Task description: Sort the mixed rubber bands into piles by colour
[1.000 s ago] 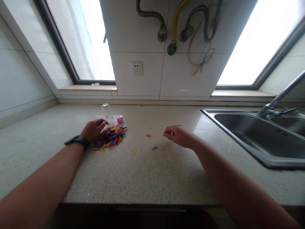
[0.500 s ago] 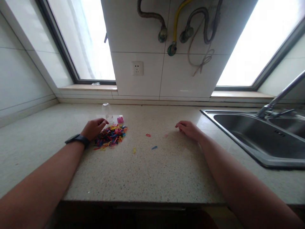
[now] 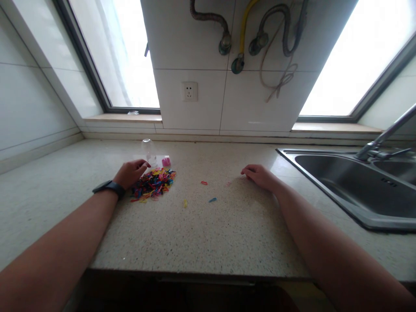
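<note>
My left hand (image 3: 131, 172), with a dark watch on its wrist, rests at the left edge of a heap of small coloured loops (image 3: 154, 184) that look like hair bands. Its fingers are loosely bent and partly apart, with nothing visible in them. Just beyond the fingertips stand a clear plastic bottle (image 3: 147, 151) and a pink cap (image 3: 166, 161). My right hand (image 3: 258, 175) lies on the counter with relaxed fingers, holding nothing I can see. Left of it are single loops: pale pink (image 3: 229, 183), red (image 3: 204, 183), blue (image 3: 212, 199) and yellow (image 3: 185, 203).
The speckled stone counter (image 3: 182, 242) runs back to a tiled wall with a socket (image 3: 190, 91), hoses and valves. A steel sink (image 3: 344, 186) with a tap (image 3: 373, 147) is set in at the right. Windows rise on both sides.
The view has shifted slightly, so everything sits a little further right. Both hands stay in place on the counter, and the heap and single loops look the same.
</note>
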Demonstrator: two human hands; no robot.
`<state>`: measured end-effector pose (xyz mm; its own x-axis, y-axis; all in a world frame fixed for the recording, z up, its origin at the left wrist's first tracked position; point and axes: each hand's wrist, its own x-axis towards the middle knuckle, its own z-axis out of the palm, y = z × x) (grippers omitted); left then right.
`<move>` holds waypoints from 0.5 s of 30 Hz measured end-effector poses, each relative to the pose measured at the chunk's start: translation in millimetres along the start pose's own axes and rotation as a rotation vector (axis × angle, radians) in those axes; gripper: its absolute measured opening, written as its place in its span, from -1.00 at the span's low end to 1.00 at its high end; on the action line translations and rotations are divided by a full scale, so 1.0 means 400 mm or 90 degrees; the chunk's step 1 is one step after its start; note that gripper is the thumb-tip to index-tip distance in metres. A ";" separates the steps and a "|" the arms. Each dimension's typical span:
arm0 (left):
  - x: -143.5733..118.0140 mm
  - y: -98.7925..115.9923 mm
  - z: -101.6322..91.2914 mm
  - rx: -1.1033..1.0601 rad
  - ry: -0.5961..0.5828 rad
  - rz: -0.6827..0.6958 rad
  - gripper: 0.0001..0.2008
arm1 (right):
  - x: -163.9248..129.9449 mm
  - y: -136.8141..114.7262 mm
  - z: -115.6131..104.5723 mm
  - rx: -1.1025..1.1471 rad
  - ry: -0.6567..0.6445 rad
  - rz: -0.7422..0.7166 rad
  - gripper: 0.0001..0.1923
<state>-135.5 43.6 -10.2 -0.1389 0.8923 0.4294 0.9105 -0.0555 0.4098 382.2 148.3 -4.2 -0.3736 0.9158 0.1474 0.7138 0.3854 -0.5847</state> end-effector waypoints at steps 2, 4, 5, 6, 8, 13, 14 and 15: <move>0.001 -0.001 0.001 0.000 -0.002 0.004 -0.54 | 0.000 0.001 -0.001 0.000 -0.002 -0.003 -0.64; 0.003 -0.003 0.004 0.000 -0.004 0.007 -0.54 | 0.000 0.002 -0.001 0.001 -0.002 -0.001 -0.64; 0.004 -0.003 0.005 0.001 -0.005 0.010 -0.53 | 0.000 0.004 -0.001 0.002 -0.003 0.000 -0.64; 0.005 -0.004 0.006 0.001 -0.006 0.012 -0.53 | 0.001 0.005 -0.001 0.003 -0.003 0.001 -0.65; 0.005 -0.004 0.007 0.002 -0.008 0.014 -0.53 | 0.002 0.006 0.000 0.000 -0.003 0.002 -0.65; 0.003 -0.005 0.004 0.010 -0.015 0.014 -0.53 | 0.002 0.005 0.001 -0.014 -0.008 -0.006 -0.65; 0.003 -0.005 0.003 0.013 -0.014 0.016 -0.53 | 0.001 0.005 0.001 -0.014 -0.009 -0.005 -0.66; 0.004 -0.005 0.003 0.015 -0.014 0.018 -0.52 | 0.001 0.004 0.001 -0.013 -0.009 -0.004 -0.66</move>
<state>-137.1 45.6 -11.3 -0.1044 0.9005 0.4222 0.9228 -0.0706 0.3788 383.0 149.3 -5.3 -0.3858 0.9120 0.1395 0.7234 0.3928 -0.5678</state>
